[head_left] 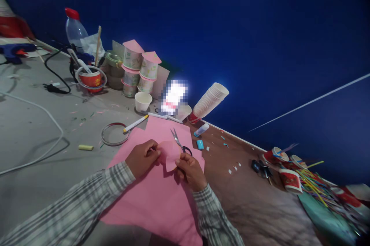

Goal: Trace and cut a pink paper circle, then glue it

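A: What takes up the most room?

B: The grey table (26,130), then the big pink sheet (156,199) spread at six o'clock, under both forearms in checked sleeves.

A: And the hands?

B: The left hand (142,157) comes in from seven o'clock, knuckles up, fingers curled, thumb and fingertips pinching the left edge of a small pink paper piece (172,155). The right hand (190,171) comes from five o'clock, fingers folded, gripping that piece's right side; the black handles of the scissors (179,143) sit at its fingers, blades parted and pointing to eleven o'clock. I cannot tell whether fingers go through the loops.

A: So the piece is where?

B: Between the two hands, held just above the big sheet, centre of view.

A: Containers?

B: At one o'clock from the hands, a tilted stack of white paper cups (210,100). At eleven, patterned cups with pink paper lids (140,69) stacked in two columns, and a lone white cup (142,101); its contents are not visible. Further towards ten o'clock, a red bowl (91,78) with tools standing in it, and a clear bottle with a red cap (74,27) behind.

A: Smaller bits?

B: A tape ring (115,134) and a yellow-tipped pen (135,123) at ten o'clock from the hands.
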### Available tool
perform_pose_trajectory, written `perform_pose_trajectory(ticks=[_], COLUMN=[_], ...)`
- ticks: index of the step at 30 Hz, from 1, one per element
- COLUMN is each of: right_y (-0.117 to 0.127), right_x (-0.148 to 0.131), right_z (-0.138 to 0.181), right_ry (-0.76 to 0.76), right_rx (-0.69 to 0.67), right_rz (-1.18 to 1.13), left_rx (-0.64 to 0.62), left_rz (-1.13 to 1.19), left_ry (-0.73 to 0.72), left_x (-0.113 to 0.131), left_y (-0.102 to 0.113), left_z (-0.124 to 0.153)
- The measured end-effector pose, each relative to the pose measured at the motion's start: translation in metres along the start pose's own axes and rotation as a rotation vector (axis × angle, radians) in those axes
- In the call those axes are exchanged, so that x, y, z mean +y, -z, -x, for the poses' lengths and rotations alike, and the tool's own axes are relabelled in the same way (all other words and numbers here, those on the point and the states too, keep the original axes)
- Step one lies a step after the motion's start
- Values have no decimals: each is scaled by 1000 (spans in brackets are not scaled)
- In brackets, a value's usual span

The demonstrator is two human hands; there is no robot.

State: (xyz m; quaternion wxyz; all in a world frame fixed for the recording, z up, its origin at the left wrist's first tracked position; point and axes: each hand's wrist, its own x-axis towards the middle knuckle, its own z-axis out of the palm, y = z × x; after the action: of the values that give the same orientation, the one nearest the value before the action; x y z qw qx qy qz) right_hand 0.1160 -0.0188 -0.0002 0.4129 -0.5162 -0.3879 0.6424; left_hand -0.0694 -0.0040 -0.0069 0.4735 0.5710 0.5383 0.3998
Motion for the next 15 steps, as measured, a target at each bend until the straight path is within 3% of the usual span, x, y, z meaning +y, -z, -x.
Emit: perform_pose_trajectory(ticks=[8, 13, 15], right_y=[1, -8, -10], right_x=[-3, -10, -9], right_z=[5, 15, 16], right_ry=[182, 738, 830], right_rx=[112, 341, 340], right_rz=[186, 613, 717], left_rx=[111, 47, -15], left_rz=[-311, -211, -39], left_ry=[-170, -126, -47], left_x=[5, 7, 7], left_y=[4, 3, 2], left_z=[1, 3, 4])
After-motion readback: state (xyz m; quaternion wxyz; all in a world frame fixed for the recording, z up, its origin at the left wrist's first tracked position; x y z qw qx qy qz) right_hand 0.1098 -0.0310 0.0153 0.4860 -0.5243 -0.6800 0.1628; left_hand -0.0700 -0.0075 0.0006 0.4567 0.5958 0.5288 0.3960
